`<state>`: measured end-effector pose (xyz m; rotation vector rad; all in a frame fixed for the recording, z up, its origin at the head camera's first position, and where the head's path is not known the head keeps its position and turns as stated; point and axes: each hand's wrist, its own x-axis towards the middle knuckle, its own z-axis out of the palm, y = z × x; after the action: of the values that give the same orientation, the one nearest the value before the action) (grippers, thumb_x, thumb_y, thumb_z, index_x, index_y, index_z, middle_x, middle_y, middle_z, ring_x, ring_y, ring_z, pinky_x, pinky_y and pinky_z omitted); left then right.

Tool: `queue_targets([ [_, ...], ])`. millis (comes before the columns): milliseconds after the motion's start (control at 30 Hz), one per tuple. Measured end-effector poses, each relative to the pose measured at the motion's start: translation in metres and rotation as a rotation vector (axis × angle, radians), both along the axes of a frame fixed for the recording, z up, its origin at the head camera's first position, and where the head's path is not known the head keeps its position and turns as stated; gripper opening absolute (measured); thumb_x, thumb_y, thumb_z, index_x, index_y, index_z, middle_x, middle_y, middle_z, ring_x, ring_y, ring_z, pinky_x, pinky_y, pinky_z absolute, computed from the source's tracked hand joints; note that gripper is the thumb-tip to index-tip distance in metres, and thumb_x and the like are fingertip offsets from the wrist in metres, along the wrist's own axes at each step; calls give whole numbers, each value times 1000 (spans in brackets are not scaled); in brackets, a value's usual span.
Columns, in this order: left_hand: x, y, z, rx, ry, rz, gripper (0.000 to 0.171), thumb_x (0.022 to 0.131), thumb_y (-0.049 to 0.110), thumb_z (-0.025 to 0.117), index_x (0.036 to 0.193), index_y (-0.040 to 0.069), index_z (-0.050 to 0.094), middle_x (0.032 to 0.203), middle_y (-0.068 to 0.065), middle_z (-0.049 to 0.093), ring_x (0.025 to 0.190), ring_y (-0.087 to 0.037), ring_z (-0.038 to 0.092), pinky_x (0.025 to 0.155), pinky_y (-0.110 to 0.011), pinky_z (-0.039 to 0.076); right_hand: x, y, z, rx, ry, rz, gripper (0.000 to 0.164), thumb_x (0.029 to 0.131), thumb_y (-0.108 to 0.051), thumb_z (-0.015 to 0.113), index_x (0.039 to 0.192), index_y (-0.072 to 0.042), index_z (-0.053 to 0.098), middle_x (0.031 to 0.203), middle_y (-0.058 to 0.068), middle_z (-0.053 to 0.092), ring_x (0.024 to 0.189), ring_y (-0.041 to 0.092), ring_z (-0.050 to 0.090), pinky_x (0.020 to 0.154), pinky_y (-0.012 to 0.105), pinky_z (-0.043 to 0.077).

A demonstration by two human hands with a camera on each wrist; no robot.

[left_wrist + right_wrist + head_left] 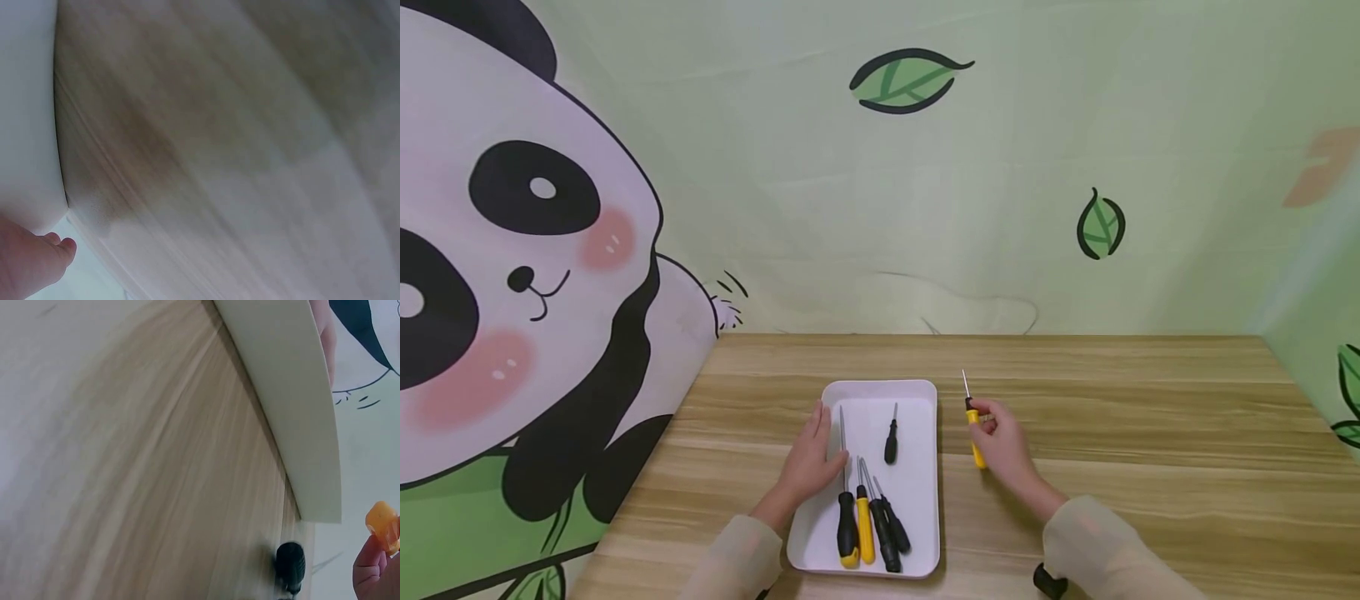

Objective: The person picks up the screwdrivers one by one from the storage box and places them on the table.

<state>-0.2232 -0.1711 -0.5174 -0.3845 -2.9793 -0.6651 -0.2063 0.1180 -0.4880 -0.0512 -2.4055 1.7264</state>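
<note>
My right hand (1006,446) pinches a yellow-and-black screwdriver (976,437) by its handle, over the table to the right of the white tray (917,500). Its thin shaft points away from me. In the right wrist view, the yellow handle end (381,520) shows at the right edge. Along the tray's left rim rests my left hand (808,458), fingers straight, thumb reaching over the inside. In the tray lie a long black-and-yellow screwdriver (847,533), a yellow one (864,533), black ones (883,533), and a small black screwdriver (891,442) apart near the far end.
A black handle (290,565) lies on the table near the tray in the right wrist view; the head view does not show it. The wooden table (1120,433) meets a printed backdrop (1000,167) with a panda and leaves.
</note>
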Motion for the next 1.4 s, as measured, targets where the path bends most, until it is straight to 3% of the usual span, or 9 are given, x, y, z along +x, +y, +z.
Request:
queue_targets([
  [700, 0, 0, 1, 9, -38, 13, 75, 81, 28, 57, 137, -6, 20, 146, -21, 13, 132, -35, 22, 105, -46, 25, -4, 36, -11, 89, -72, -78, 33, 78, 0, 55, 110, 1, 57, 102, 17, 56, 68, 9, 48, 52, 15, 42],
  [1033, 0, 0, 1, 11, -40, 17, 76, 81, 28, 57, 138, -6, 20, 146, -21, 13, 132, -35, 22, 105, -46, 25, -3, 47, -13, 95, -112, -67, 34, 81, 0, 51, 115, 4, 53, 108, 22, 54, 86, 26, 57, 59, 14, 44],
  [1400, -1, -1, -1, 15, -20, 11, 76, 81, 28, 58, 137, -7, 21, 146, -22, 14, 132, -35, 21, 106, -45, 24, -4, 54, -20, 107, -105, -95, 33, 78, 2, 53, 110, 6, 55, 102, 23, 57, 83, 27, 57, 61, 15, 44],
])
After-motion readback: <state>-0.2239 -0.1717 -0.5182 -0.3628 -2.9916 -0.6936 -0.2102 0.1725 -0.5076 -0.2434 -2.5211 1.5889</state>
